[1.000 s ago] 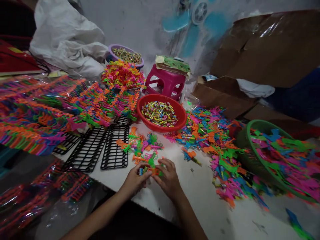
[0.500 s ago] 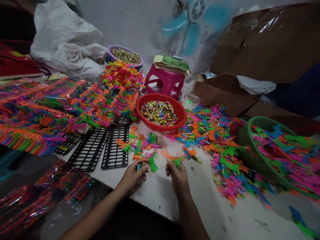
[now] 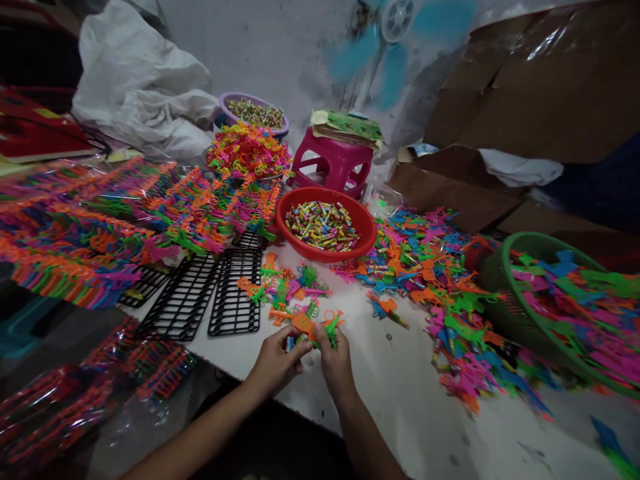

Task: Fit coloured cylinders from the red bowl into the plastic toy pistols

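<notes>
My left hand is closed with its fingertips around a small green plastic toy gun, mostly hidden now. A blue-wrapped tube shows between its thumb and fingers. Touching it, my right hand pinches a green plastic piece with a ring. The fingertips of both hands meet over the front of the white table. Just beyond them lie an orange toy gun and a small pile of coloured plastic pieces.
A red basin of wrapped candy tubes stands behind. Black racks and bagged rows of toy guns fill the left. Right lie loose toy guns and a green basket. A pink stool and fan stand at the back.
My hands were apart, with a thin gap between them; the right hand has moved left to meet the left hand. The green toy gun is now more covered by fingers.
</notes>
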The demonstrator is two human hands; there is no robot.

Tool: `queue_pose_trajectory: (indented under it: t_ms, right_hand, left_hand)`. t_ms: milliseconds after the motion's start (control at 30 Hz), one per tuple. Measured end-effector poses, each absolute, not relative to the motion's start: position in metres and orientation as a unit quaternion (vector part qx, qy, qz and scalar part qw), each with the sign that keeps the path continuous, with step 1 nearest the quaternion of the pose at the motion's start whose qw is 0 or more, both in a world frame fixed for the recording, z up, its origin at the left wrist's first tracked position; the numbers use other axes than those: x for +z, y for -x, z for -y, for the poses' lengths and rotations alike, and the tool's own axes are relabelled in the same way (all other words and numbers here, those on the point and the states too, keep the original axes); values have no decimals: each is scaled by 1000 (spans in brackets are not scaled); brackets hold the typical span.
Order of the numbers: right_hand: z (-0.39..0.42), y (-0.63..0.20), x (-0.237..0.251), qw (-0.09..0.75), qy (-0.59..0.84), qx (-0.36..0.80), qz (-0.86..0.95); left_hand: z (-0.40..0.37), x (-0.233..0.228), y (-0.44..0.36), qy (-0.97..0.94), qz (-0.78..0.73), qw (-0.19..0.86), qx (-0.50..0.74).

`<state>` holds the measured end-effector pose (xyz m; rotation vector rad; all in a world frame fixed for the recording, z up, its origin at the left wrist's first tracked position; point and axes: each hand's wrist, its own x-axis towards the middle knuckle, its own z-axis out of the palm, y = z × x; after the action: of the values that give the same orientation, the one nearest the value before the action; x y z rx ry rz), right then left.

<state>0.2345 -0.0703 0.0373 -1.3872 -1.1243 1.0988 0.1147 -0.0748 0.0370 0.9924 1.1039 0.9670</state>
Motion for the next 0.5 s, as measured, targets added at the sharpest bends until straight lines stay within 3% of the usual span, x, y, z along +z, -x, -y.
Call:
queue_pose_trajectory:
  t_ms: [133, 367, 500]
  right_hand:
    - [74, -232, 41, 492, 583, 433, 480]
    - [77, -224, 40, 547, 532, 502, 407]
    - [81, -227, 43, 502, 531, 497, 469]
  left_hand:
    - [79, 38, -114, -459, -514, 594, 416]
    - [77, 43, -118, -385, -452, 692, 411]
    - [74, 48, -114, -371, -442, 710, 404]
